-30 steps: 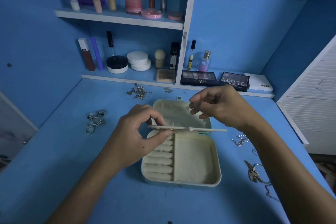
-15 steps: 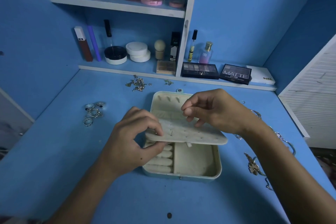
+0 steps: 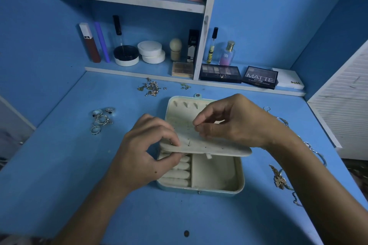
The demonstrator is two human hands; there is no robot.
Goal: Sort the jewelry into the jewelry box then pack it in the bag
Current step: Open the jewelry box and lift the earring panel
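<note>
A cream jewelry box [image 3: 238, 188] lies open on the blue desk, with ring rolls on its left and a bare compartment on its right. A perforated earring flap [image 3: 219, 150] is held tilted over the box. My left hand [image 3: 145, 153] pinches the flap's left edge. My right hand [image 3: 233, 121] hovers over the flap, its thumb and forefinger pinched on something very small that I cannot make out. A thin earring post pokes through the flap near my left thumb. Rings [image 3: 101, 119] lie to the left, earrings [image 3: 151, 87] at the back, chains and bracelets [image 3: 279, 179] to the right.
Low shelves at the back of the desk [image 3: 59, 185] hold cosmetics, jars [image 3: 152, 51], a perfume bottle [image 3: 227, 53] and eyeshadow palettes [image 3: 259, 76]. A white slatted panel [image 3: 342, 105] stands at the right edge. A small dark spot [image 3: 186, 233] marks the desk front.
The flap has tipped from edge-on to showing its perforated upper face. My right hand has come down and left over the flap. The view has shifted downward.
</note>
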